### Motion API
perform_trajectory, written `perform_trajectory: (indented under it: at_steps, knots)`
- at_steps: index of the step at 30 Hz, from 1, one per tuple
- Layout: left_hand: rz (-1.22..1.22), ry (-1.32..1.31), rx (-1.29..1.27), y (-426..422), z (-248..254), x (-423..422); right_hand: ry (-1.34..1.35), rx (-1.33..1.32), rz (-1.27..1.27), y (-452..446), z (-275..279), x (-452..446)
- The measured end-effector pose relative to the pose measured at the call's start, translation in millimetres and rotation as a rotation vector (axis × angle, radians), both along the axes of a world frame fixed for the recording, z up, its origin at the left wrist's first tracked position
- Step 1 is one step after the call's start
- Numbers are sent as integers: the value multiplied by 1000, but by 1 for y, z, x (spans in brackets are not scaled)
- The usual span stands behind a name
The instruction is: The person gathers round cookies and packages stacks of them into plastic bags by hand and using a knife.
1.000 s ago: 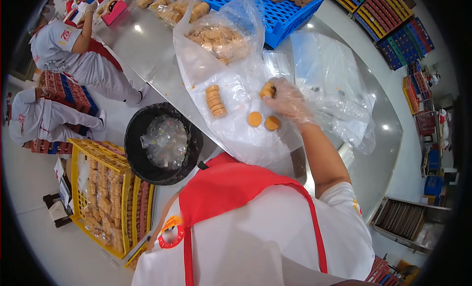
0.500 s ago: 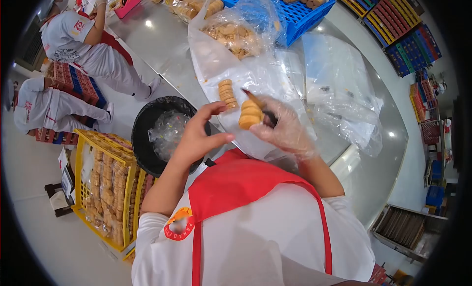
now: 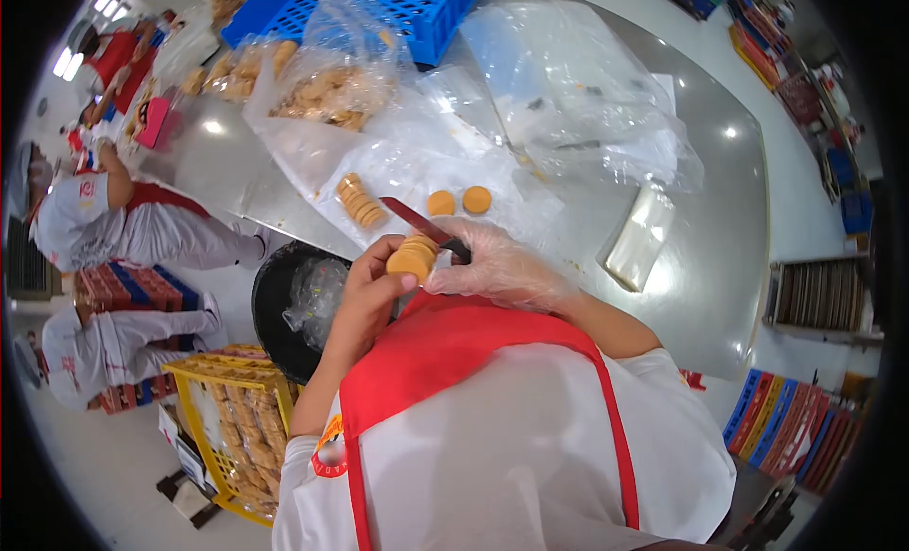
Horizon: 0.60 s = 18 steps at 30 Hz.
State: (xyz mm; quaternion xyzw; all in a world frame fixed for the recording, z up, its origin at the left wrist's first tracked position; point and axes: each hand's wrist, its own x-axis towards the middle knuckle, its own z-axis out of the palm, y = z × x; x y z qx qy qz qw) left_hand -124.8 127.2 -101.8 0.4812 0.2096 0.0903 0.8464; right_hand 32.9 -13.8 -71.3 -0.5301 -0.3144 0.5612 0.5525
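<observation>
My bare left hand point(image 3: 369, 288) is closed on a short stack of round golden cookies point(image 3: 412, 257) in front of my apron. In a clear plastic glove, my right hand point(image 3: 492, 262) grips a knife point(image 3: 417, 220) by its black handle, blade pointing up and left. Its fingers are close against the stack's right side; whether they touch it I cannot tell. Just beyond lie two single cookies, a left cookie point(image 3: 440, 203) and a right cookie point(image 3: 476, 200), flat on a plastic sheet point(image 3: 521, 196). A leaning row of cookies point(image 3: 359, 201) rests to their left.
An open bag of cookie pieces point(image 3: 331, 97) lies before a blue crate point(image 3: 440, 21). Plastic bags point(image 3: 578, 78) and a bundle of clear wrappers point(image 3: 641, 239) are on the right. A black bin point(image 3: 275, 314) and yellow crate point(image 3: 213, 366) stand left, with co-workers point(image 3: 133, 215) beyond.
My left hand has come over from apart and closed on the stack beside my right hand. Two single cookies now show on the sheet. The whole view has turned.
</observation>
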Motion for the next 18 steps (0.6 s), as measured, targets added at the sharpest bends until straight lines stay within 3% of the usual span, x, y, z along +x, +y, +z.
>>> perform_trajectory:
  at_steps: [3, 7, 10, 13, 18]
  knots:
    - [53, -44, -40, 3, -9, 1, -153, -3, -197, -7, -23, 8]
    - [212, -121, -75, 23, -34, -14, -773, -85, -498, -19, -30, 38]
    - [272, -170, -92, 37, -38, -30, -1122, -380, -434, -25, -43, 63]
    - [341, -197, -125, 46, -45, -45, -1562, -379, -421, -26, -82, 79]
    - [426, -206, -127, 57, -52, -69, -1558, -118, -577, -42, -54, 60]
